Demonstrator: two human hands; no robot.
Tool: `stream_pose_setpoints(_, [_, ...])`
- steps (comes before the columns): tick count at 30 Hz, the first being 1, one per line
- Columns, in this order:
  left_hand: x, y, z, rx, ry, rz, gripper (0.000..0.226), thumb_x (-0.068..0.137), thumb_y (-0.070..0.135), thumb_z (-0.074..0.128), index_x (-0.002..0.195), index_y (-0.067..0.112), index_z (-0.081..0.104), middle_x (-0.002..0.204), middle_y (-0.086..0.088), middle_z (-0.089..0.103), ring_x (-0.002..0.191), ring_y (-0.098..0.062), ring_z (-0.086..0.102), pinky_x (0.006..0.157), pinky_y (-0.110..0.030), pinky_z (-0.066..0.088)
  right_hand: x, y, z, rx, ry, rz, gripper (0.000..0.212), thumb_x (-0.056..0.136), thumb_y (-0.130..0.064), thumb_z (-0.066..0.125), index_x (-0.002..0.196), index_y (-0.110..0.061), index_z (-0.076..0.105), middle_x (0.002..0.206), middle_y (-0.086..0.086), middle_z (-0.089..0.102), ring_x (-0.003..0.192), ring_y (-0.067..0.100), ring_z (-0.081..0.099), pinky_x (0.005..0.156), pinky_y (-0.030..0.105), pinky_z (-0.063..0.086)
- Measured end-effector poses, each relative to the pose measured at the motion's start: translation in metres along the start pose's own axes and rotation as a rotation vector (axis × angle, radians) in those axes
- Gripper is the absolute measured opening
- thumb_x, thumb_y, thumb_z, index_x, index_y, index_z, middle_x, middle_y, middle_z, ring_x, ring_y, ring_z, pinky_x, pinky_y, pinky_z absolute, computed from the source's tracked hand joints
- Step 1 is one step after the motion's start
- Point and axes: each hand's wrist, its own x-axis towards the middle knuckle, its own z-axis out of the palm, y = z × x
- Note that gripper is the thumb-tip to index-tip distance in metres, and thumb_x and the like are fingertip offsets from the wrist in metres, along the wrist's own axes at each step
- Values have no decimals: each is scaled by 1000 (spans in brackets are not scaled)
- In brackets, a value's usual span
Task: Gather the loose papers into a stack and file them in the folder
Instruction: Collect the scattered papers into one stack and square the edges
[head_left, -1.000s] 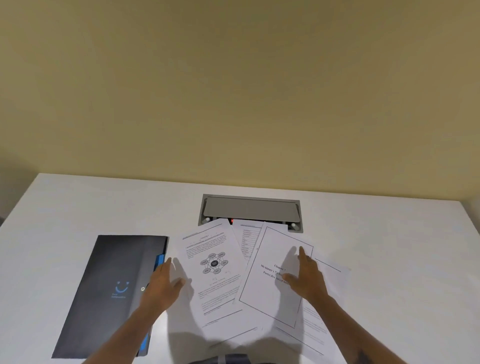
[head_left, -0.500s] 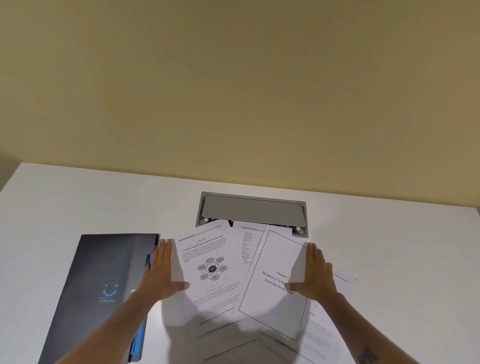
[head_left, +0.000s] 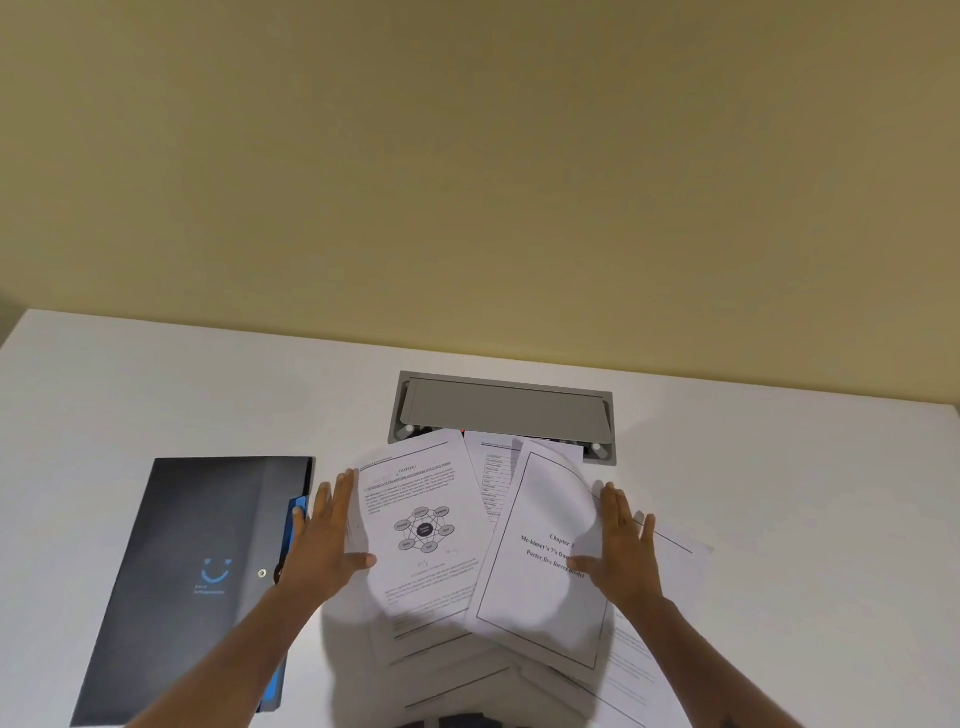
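Several loose white printed papers lie fanned and overlapping on the white table. One sheet shows a round diagram (head_left: 423, 535); a framed title page (head_left: 540, 571) lies over it at the right. My left hand (head_left: 324, 540) rests flat on the left edge of the spread, fingers together. My right hand (head_left: 621, 545) lies flat on the title page's right edge, which bows upward. A closed dark grey folder (head_left: 208, 571) with a blue smile mark and blue inner edge lies to the left, apart from the papers.
A grey cable hatch (head_left: 504, 410) is set into the white table (head_left: 805, 493) just behind the papers, with its lid partly raised. A beige wall stands behind the table. The lowest sheets run off the bottom of the view.
Both hands have flattened and slid outward to the two sides of the paper spread. The title page's right edge has lifted and curved. The view has shifted a little.
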Motion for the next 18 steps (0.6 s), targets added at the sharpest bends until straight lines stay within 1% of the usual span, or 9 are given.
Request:
stream_pose_setpoints(3, [-2,8,-1,-16,56,-17,131,74,28,88,160,31,-11,170,-6,14,157,-39,8,123,-57,11,-6,-3,2,52,55,-13,121,82,-45,86,169,-14,8,177,5,17,162,29,24,133,53,2])
stream_pose_setpoints(5, [-3,12,2,-52,113,-5,126,78,18,85,160,33,-11,167,-7,26,154,-44,13,125,-56,16,-10,-7,4,100,125,14,119,78,-39,90,169,-16,17,164,9,44,154,30,39,132,47,15])
stream_pose_setpoints(7, [-5,14,5,-108,202,13,115,83,10,80,162,29,-2,155,-7,49,152,-41,20,127,-50,6,-16,-11,8,155,195,74,117,75,-34,93,167,-17,24,134,11,65,136,30,54,118,43,37])
stream_pose_setpoints(9, [-8,15,8,-212,285,-1,104,87,8,76,162,24,7,129,-6,70,149,-41,32,124,-39,4,-25,-14,14,314,225,162,118,72,-27,96,167,-20,26,123,11,67,122,33,60,98,43,49])
stream_pose_setpoints(10, [-9,17,9,-272,320,-19,101,87,9,76,162,23,10,112,-3,75,142,-41,46,122,-37,15,-29,-15,17,434,228,215,120,70,-23,97,167,-22,25,126,9,66,120,34,62,91,41,51])
stream_pose_setpoints(12, [-12,20,7,-367,349,-55,100,86,13,77,162,24,13,93,4,72,106,-29,69,105,-39,47,-36,-15,25,651,227,293,126,67,-10,98,168,-21,23,133,7,67,121,34,62,85,37,49])
stream_pose_setpoints(14, [-16,21,5,-449,312,-93,96,88,16,75,162,25,14,92,3,70,85,-17,69,89,-37,57,-42,-13,32,769,231,335,128,61,-3,101,166,-11,27,144,14,64,129,35,58,98,39,50])
stream_pose_setpoints(16, [-20,21,4,-496,285,-122,86,90,14,73,160,24,25,95,2,68,82,-15,68,82,-30,57,-49,-12,36,822,231,376,124,61,-4,102,162,-5,31,161,17,49,148,35,45,120,47,42])
stream_pose_setpoints(18, [-23,22,4,-524,259,-123,74,91,8,71,155,23,36,97,1,67,83,-18,68,76,-27,56,-55,-13,38,860,226,399,119,67,-7,100,163,-7,31,169,10,39,156,29,35,129,45,31])
